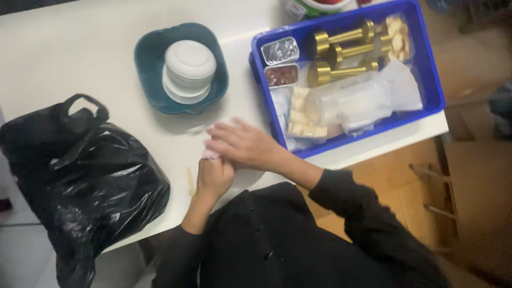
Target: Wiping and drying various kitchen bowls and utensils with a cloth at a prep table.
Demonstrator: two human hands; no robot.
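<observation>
White table (96,48) fills my view, near its front edge both hands meet. My right hand (242,145) lies flat, fingers loosely spread, over my left hand (214,176), which closes around a small pink thing (209,154). What this thing is, I cannot tell; the right hand hides most of it.

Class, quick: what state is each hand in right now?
Left hand: closed around something small and pink.
Right hand: open, resting over the left.
</observation>
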